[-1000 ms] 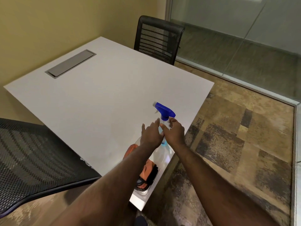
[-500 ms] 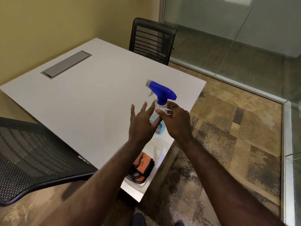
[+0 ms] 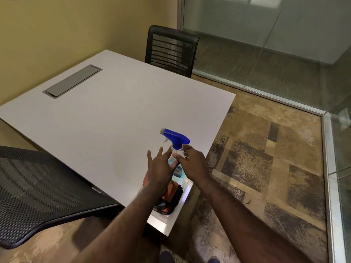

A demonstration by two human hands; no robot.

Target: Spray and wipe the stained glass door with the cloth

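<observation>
The glass door [image 3: 284, 44] spans from 12 to 3 o'clock, well apart from the hands and not yet sprayed or wiped, so the task looks barely begun. On the white table [image 3: 114, 111] at 6 o'clock, the cloth [image 3: 171, 196] lies unpicked in a clear tray. The right hand [image 3: 191, 162] pinches the spray bottle [image 3: 175, 149] by its neck; the left hand [image 3: 161, 166] is spread open beside it, holding nothing.
</observation>
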